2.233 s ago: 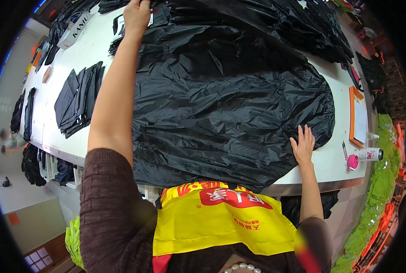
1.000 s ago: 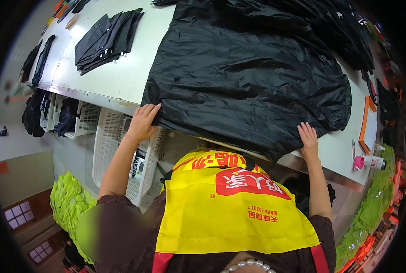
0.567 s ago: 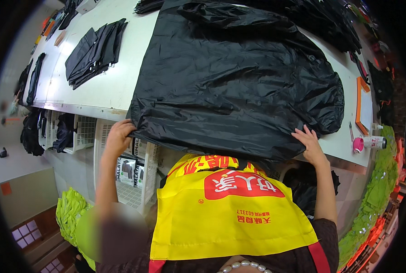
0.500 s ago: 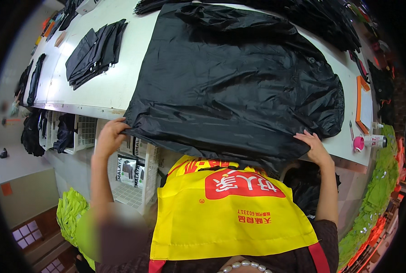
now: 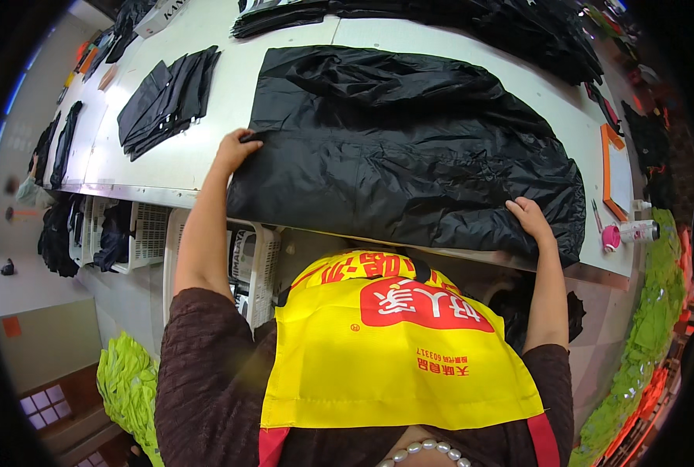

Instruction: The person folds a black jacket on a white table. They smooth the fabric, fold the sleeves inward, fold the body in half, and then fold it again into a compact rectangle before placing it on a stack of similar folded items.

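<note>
While the left hand (image 5: 236,151) pinches the left edge of a black cloth (image 5: 409,179), thumb and fingers closed on the fabric, the right hand (image 5: 531,219) rests on its right part, fingers bent; whether these clamp a fold cannot be told. Black cloth: one, glossy, creased, partly folded over, lying along the near edge of a white table (image 5: 230,86), rounded and gathered at right. Left of it, apart: one fanned stack (image 5: 172,101) of folded black pieces; farther off, a white box (image 5: 158,17). Beyond it: a long dark pile (image 5: 534,39). Right of it: an orange-edged tray (image 5: 607,167) with a white sheet, a pen (image 5: 597,215), a pink lid (image 5: 611,239) beside a pale bottle (image 5: 639,231). Below the near edge: a white basket (image 5: 266,268) containing packets. Nearest the wearer: a yellow apron (image 5: 401,373). Outermost: lime-green heaps (image 5: 129,381), lower left and right.
</note>
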Action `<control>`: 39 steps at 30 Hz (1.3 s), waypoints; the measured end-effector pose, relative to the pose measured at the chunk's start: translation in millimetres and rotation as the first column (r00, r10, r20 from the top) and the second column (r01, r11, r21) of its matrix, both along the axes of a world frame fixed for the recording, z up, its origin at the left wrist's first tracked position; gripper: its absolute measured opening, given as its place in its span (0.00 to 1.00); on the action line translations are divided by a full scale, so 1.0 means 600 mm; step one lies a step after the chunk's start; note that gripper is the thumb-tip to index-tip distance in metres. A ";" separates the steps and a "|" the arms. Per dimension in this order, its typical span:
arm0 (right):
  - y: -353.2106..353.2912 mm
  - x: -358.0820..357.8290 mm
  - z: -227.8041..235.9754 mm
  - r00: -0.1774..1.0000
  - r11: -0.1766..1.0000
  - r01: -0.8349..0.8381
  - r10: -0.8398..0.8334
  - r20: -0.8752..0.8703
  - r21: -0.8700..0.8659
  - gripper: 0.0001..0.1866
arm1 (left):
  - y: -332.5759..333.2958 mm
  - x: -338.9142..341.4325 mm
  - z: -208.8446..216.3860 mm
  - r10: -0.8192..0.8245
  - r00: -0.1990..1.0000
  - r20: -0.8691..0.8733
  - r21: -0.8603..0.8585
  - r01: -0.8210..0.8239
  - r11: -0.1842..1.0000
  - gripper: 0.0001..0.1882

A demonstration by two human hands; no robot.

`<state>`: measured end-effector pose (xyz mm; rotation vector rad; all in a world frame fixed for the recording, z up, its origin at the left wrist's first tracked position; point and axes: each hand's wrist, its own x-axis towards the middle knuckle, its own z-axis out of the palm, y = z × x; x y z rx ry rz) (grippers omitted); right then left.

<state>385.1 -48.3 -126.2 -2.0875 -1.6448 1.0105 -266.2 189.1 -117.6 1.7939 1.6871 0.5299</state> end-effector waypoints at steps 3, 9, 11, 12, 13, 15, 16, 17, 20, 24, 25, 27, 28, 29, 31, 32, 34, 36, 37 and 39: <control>-0.032 -0.026 0.041 0.972 0.989 0.133 -0.144 0.185 0.069 0.22 | -0.044 0.000 -0.039 0.281 0.957 -0.073 0.053 -0.278 0.959 0.42; -0.168 -0.038 0.065 0.828 0.967 0.095 -0.209 0.520 0.238 0.25 | -0.176 0.063 -0.003 0.466 0.773 -0.431 0.168 -0.439 0.883 0.36; -0.181 -0.021 0.011 0.804 0.940 0.098 -0.269 0.531 0.328 0.21 | -0.185 0.058 -0.041 0.460 0.764 -0.453 0.233 -0.396 0.888 0.26; -0.177 -0.022 0.000 0.801 0.940 0.070 -0.253 0.542 0.335 0.20 | -0.182 0.058 -0.044 0.464 0.759 -0.457 0.242 -0.395 0.886 0.24; -0.169 -0.015 -0.012 0.832 0.926 0.074 -0.262 0.488 0.371 0.20 | -0.178 0.057 -0.044 0.466 0.759 -0.454 0.227 -0.407 0.885 0.23; -0.134 0.007 -0.017 0.888 0.928 0.113 -0.255 0.384 0.354 0.21 | -0.169 0.055 -0.039 0.475 0.753 -0.456 0.201 -0.433 0.879 0.21; -0.112 0.017 -0.013 0.911 0.944 0.143 -0.243 0.334 0.297 0.22 | -0.166 0.054 -0.042 0.481 0.750 -0.453 0.205 -0.438 0.875 0.21; -0.092 0.024 -0.014 0.925 0.963 0.127 -0.202 0.321 0.239 0.24 | -0.162 0.050 -0.048 0.487 0.747 -0.453 0.210 -0.441 0.873 0.21; -0.044 0.045 0.001 0.936 0.998 0.059 -0.064 0.345 0.026 0.28 | -0.143 0.043 -0.049 0.489 0.749 -0.447 0.187 -0.456 0.870 0.21; -0.033 0.035 0.016 0.865 1.000 0.017 -0.024 0.501 0.018 0.28 | -0.143 0.047 -0.030 0.526 0.777 -0.346 0.184 -0.494 0.850 0.20; -0.041 0.022 0.022 0.773 0.994 0.108 -0.102 0.626 0.029 0.25 | -0.149 0.057 -0.022 0.559 0.792 -0.245 0.248 -0.506 0.826 0.20; -0.043 -0.036 0.044 0.644 0.975 0.086 -0.211 0.735 0.205 0.19 | -0.152 0.072 -0.010 0.421 0.884 -0.205 0.628 -0.210 0.749 0.22; -0.046 -0.057 0.048 0.632 0.936 -0.016 -0.262 0.730 0.351 0.18 | -0.158 0.086 -0.002 0.335 0.917 -0.217 0.774 -0.047 0.631 0.23; -0.036 -0.092 0.049 0.724 0.854 -0.132 -0.264 0.637 0.504 0.20 | -0.168 0.111 0.009 0.179 0.943 -0.282 0.717 0.083 0.692 0.26; -0.009 -0.168 0.067 0.775 0.806 -0.345 -0.045 0.630 0.481 0.29 | -0.184 0.166 0.013 -0.028 0.907 -0.421 0.578 0.292 0.762 0.30; -0.006 -0.187 0.042 0.768 0.835 -0.369 0.027 0.640 0.408 0.35 | -0.184 0.186 0.006 -0.086 0.860 -0.502 0.499 0.370 0.783 0.32; -0.008 -0.200 -0.009 0.751 0.900 -0.331 0.068 0.657 0.285 0.38 | -0.181 0.192 -0.028 -0.101 0.827 -0.553 0.393 0.366 0.844 0.34; -0.007 -0.197 -0.009 0.767 0.916 -0.313 0.089 0.636 0.250 0.40 | -0.179 0.189 -0.032 -0.124 0.822 -0.557 0.345 0.364 0.865 0.35; 0.000 -0.193 -0.007 0.783 0.931 -0.297 0.110 0.612 0.212 0.40 | -0.181 0.186 -0.030 -0.152 0.840 -0.521 0.336 0.366 0.868 0.35; 0.009 -0.182 0.006 0.845 0.929 -0.273 0.108 0.524 0.249 0.35 | -0.159 0.183 -0.007 -0.172 0.878 -0.446 0.327 0.339 0.882 0.33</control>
